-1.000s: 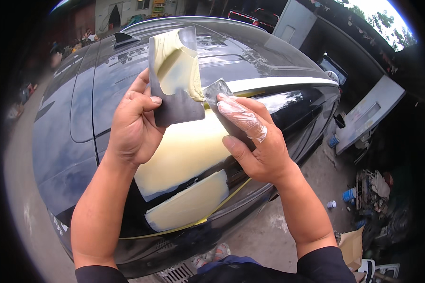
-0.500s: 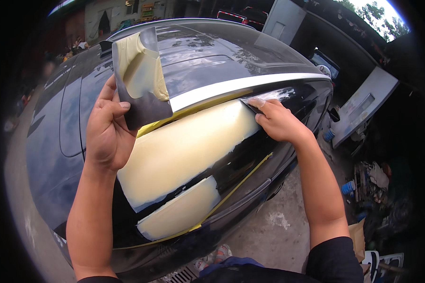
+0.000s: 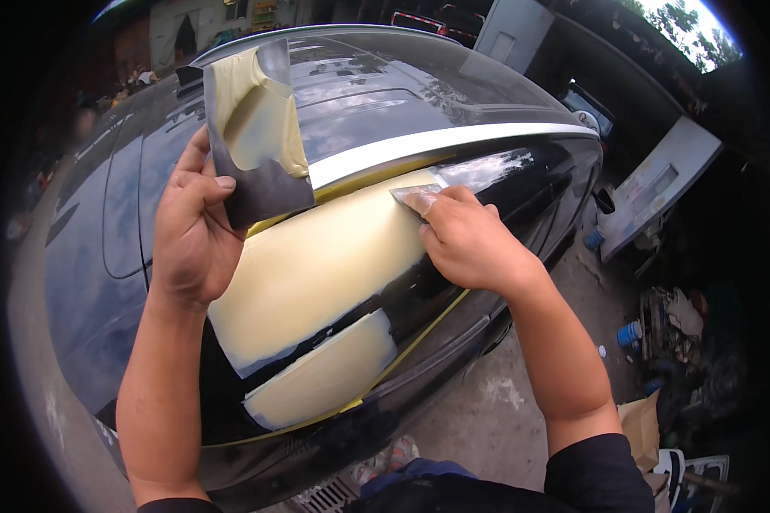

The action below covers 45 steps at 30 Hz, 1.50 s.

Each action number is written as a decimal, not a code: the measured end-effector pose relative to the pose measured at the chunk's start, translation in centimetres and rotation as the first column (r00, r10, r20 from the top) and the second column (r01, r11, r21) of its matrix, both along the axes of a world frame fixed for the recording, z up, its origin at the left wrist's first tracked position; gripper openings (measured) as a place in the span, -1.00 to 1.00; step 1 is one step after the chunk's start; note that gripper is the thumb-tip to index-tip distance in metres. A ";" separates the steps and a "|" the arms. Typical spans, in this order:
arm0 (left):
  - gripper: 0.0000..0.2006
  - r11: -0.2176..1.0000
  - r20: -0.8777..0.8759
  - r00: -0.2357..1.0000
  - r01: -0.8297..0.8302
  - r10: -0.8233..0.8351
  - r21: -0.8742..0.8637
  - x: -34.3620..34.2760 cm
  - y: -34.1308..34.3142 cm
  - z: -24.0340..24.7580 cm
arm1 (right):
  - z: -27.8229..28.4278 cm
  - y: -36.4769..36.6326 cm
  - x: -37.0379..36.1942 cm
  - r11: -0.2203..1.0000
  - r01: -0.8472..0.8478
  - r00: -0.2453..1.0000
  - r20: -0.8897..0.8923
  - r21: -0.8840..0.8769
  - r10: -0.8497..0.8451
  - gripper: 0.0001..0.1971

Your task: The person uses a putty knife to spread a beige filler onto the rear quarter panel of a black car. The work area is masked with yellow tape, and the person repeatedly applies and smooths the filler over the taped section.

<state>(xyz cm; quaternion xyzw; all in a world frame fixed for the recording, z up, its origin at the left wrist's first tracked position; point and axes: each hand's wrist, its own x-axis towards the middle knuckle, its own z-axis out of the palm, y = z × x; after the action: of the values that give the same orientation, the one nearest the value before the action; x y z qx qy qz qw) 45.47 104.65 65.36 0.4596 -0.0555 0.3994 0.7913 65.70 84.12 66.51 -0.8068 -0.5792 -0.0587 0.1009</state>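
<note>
My left hand (image 3: 195,231) grips a dark flat mixing sheet (image 3: 269,201) by its lower left edge, thumb on the front. Cream-coloured filler (image 3: 269,128) lies thick over the sheet's upper part. In my right hand (image 3: 479,239) is a thin spreader (image 3: 408,191), mostly covered by the fingers, its edge on the far right end of a large cream filler patch (image 3: 316,274). That patch covers much of a black car panel. Below it, past a dark strip, lies a smaller filler patch (image 3: 325,368). Whitish smears mark my right fingertips.
Yellow masking tape (image 3: 376,181) and a silver trim strip (image 3: 453,137) run along the panel's upper side. More tape (image 3: 423,338) borders it below. The dark car roof (image 3: 359,111) lies beyond. At right are a detached door (image 3: 659,188), blue cans (image 3: 629,333) and a cardboard box (image 3: 640,427).
My right hand has drawn the spreader leftward along the upper right end of the large patch. My left hand and the mixing sheet have barely shifted.
</note>
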 end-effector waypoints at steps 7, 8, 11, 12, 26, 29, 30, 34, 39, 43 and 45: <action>-0.42 0.999 -0.033 0.999 -0.025 0.026 0.033 -0.3 0.2 -0.2 | -3.5 -3.6 -4.4 0.985 -0.123 0.988 0.103 0.120 0.111 -0.49; -0.42 0.999 -0.036 0.999 -0.036 0.037 0.031 -0.3 0.1 -0.2 | -4.1 -4.1 -4.8 0.983 -0.137 0.985 0.126 0.123 0.121 -0.50; -0.42 0.999 -0.027 0.999 -0.023 0.024 0.033 0.1 0.5 -0.3 | -5.6 -5.6 -5.7 0.977 -0.170 0.971 0.192 0.131 0.144 -0.50; -0.42 0.999 -0.033 0.999 -0.034 0.035 0.033 0.1 0.5 -0.3 | -5.8 -6.0 -5.9 0.976 -0.174 0.971 0.187 0.134 0.147 -0.50; -0.41 0.999 -0.018 1.000 -0.002 0.003 0.038 0.1 0.5 -0.2 | 0.7 -2.6 5.7 0.965 0.258 0.963 -0.091 0.036 -0.254 -0.51; -0.41 1.000 -0.017 1.000 -0.002 0.003 0.024 0.4 0.1 -0.2 | 0.9 -1.0 8.2 0.972 0.233 0.968 -0.096 -0.013 -0.233 -0.48; -0.41 0.999 -0.015 1.000 -0.004 0.004 0.038 0.2 0.2 -0.2 | 1.0 -0.6 7.5 0.975 0.222 0.971 -0.088 -0.033 -0.224 -0.49; -0.41 0.998 -0.029 0.999 -0.030 0.032 0.058 -0.4 0.7 -0.7 | 0.6 -0.8 0.8 0.987 0.148 0.984 -0.093 -0.055 -0.153 -0.53; -0.42 0.995 -0.051 0.996 -0.068 0.072 0.066 -0.4 0.5 -0.5 | -2.7 -3.9 -4.1 0.992 -0.034 0.999 -0.017 0.118 0.036 -0.50; -0.42 0.996 -0.055 0.996 -0.063 0.066 0.062 0.0 0.8 -0.8 | -5.2 -5.6 -6.4 0.989 -0.071 0.997 0.047 0.133 0.065 -0.46; -0.41 0.996 -0.059 0.996 -0.068 0.072 0.061 0.2 0.8 -0.9 | -6.3 -6.4 -6.7 0.983 -0.101 0.992 0.089 0.154 0.089 -0.44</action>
<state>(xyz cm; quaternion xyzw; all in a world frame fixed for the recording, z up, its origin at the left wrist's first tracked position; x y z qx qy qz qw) 45.65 105.49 64.44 0.4962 -0.0269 0.4110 0.7643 58.95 77.68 60.17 -0.7646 -0.6142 -0.1325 0.1434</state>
